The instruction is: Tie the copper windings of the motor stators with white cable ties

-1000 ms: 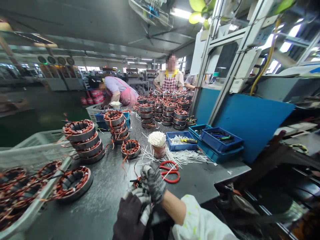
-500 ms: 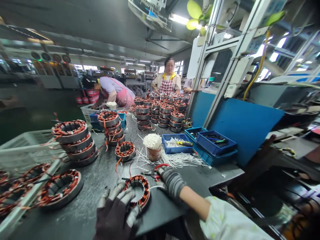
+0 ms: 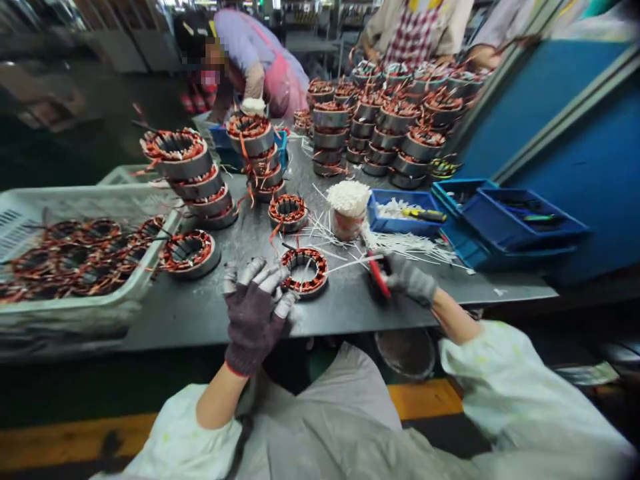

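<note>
A motor stator (image 3: 320,285) with orange-red copper windings lies flat on the dark table in front of me. My left hand (image 3: 253,313), in a dark glove with pale fingertips, is at the stator's left edge, its fingers spread. A white cable tie (image 3: 345,265) sticks out from the stator's right side toward my right hand. In my right hand (image 3: 413,279), gloved in grey, are red-handled pliers (image 3: 379,275); blur hides their jaws. Whether they touch the tie I cannot tell. Just behind the stator sits another single stator (image 3: 288,212).
Loose white ties (image 3: 420,248) lie beside a tub of white-tipped ties (image 3: 347,207). Blue bins (image 3: 530,220) stand at the right, stator stacks (image 3: 200,180) at the left and back. A pale crate (image 3: 100,310) holds several stators. Co-workers (image 3: 260,60) are across the table.
The view has tilted downward, bringing my lap and both forearms into sight. My right hand has moved away from the stator to the right, with the pliers. My left hand remains at the stator.
</note>
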A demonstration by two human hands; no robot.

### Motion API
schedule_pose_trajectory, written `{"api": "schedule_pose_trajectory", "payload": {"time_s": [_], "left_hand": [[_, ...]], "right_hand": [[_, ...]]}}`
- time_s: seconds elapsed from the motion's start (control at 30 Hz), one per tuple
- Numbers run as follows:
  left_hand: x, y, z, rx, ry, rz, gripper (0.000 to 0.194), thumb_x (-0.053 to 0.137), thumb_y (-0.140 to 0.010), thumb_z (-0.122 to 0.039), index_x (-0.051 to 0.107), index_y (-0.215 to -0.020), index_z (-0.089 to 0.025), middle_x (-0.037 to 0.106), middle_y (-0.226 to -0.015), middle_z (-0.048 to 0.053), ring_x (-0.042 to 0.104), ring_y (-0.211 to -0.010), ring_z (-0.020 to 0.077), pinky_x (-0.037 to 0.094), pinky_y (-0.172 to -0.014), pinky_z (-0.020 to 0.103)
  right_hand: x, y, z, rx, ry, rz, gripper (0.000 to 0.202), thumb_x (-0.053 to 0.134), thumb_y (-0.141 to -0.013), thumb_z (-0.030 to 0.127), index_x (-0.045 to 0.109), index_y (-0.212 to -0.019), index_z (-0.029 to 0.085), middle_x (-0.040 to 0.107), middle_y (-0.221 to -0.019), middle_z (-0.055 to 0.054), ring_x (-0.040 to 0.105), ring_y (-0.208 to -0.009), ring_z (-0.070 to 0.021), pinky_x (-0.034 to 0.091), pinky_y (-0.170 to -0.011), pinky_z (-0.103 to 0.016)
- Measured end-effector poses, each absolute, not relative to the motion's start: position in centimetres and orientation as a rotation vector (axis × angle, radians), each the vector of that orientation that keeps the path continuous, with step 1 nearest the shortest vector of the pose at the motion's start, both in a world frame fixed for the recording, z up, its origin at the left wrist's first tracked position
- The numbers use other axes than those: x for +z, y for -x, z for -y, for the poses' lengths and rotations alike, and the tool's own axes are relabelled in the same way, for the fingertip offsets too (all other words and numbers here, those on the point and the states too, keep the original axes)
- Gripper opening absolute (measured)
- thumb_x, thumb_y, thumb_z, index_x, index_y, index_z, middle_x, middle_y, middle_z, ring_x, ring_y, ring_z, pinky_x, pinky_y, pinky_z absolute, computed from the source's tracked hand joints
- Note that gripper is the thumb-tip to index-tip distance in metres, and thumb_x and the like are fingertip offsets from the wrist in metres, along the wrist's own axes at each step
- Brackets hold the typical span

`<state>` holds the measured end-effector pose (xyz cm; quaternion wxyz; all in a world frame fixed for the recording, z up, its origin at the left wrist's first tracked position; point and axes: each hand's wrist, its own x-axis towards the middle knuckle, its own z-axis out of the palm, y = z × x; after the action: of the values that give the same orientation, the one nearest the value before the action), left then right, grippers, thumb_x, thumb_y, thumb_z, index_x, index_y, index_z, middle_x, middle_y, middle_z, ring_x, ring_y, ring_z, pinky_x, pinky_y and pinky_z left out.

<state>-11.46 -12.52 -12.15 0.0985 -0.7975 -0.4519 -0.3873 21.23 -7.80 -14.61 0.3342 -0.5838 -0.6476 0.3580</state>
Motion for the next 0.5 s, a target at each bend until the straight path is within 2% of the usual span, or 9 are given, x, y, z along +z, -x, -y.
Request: {"api": "schedule_pose_trajectory", "payload": {"time_s": [0.1, 0.17, 0.23, 0.27, 0.33, 0.4, 0.5], "left_hand": [[-12.0, 9.5, 12.9, -1.113, 2.319, 1.383, 0.036, 0.063, -0.092, -0.031, 0.060, -0.126, -0.020, 0.072, -0.123, 0.008, 0.054, -0.135, 0.0297, 0.022, -0.123, 0.059], [-12.1, 7.6, 12.3, -1.028, 2.358, 1.405, 0.030, 0.062, -0.092, -0.033, 0.064, -0.118, -0.019, 0.073, -0.120, 0.009, 0.059, -0.128, 0.0304, 0.024, -0.121, 0.058], [-12.2, 5.8, 11.1, -0.908, 2.387, 1.436, 0.024, 0.063, -0.090, -0.038, 0.069, -0.104, -0.019, 0.074, -0.114, 0.011, 0.065, -0.116, 0.0320, 0.029, -0.117, 0.058], [-12.2, 5.2, 10.4, -0.850, 2.388, 1.470, 0.021, 0.063, -0.089, -0.039, 0.070, -0.095, -0.020, 0.075, -0.108, 0.010, 0.067, -0.107, 0.0324, 0.030, -0.115, 0.060], [-12.3, 4.5, 9.1, -0.763, 2.374, 1.554, 0.020, 0.059, -0.090, -0.038, 0.070, -0.084, -0.023, 0.075, -0.094, 0.007, 0.068, -0.096, 0.0317, 0.036, -0.106, 0.059], [-12.7, 4.6, 8.5, -0.735, 2.353, 1.633, 0.025, 0.053, -0.093, -0.037, 0.071, -0.082, -0.024, 0.075, -0.088, 0.006, 0.067, -0.091, 0.0313, 0.042, -0.093, 0.054], [-13.5, 5.2, 8.8, -0.759, 2.332, 1.714, 0.032, 0.048, -0.095, -0.041, 0.072, -0.082, -0.025, 0.074, -0.087, 0.006, 0.066, -0.092, 0.0305, 0.040, -0.081, 0.046]], "right_hand": [[-15.5, -21.7, 11.9, 1.282, 1.153, 1.061, 0.053, 0.079, -0.062, 0.045, 0.058, -0.105, 0.022, 0.066, -0.086, -0.002, 0.065, -0.075, -0.0195, 0.057, -0.069, -0.037], [-16.4, -20.6, 13.8, 1.336, 0.995, 0.851, 0.055, 0.085, -0.057, 0.044, 0.056, -0.099, 0.024, 0.062, -0.080, 0.001, 0.063, -0.069, -0.0163, 0.055, -0.064, -0.031], [-17.4, -19.3, 13.7, 1.361, 1.046, 0.816, 0.047, 0.084, -0.062, 0.049, 0.056, -0.089, 0.022, 0.060, -0.070, 0.001, 0.054, -0.053, -0.0117, 0.044, -0.047, -0.024], [-17.7, -18.9, 13.1, 1.361, 1.081, 0.826, 0.045, 0.082, -0.066, 0.052, 0.056, -0.087, 0.022, 0.061, -0.069, 0.000, 0.053, -0.051, -0.0116, 0.042, -0.045, -0.023], [-17.8, -18.7, 11.6, 1.229, 1.091, 0.854, 0.046, 0.082, -0.065, 0.054, 0.056, -0.086, 0.023, 0.062, -0.070, -0.001, 0.058, -0.056, -0.0154, 0.047, -0.050, -0.028], [-17.5, -18.9, 10.9, 1.052, 1.103, 0.922, 0.044, 0.084, -0.063, 0.050, 0.058, -0.087, 0.023, 0.067, -0.079, -0.004, 0.065, -0.069, -0.0205, 0.055, -0.062, -0.034], [-17.9, -18.9, 11.6, 0.934, 1.194, 1.223, 0.031, 0.076, -0.075, 0.046, 0.067, -0.094, 0.023, 0.071, -0.091, -0.007, 0.068, -0.082, -0.0238, 0.058, -0.078, -0.038]]}}
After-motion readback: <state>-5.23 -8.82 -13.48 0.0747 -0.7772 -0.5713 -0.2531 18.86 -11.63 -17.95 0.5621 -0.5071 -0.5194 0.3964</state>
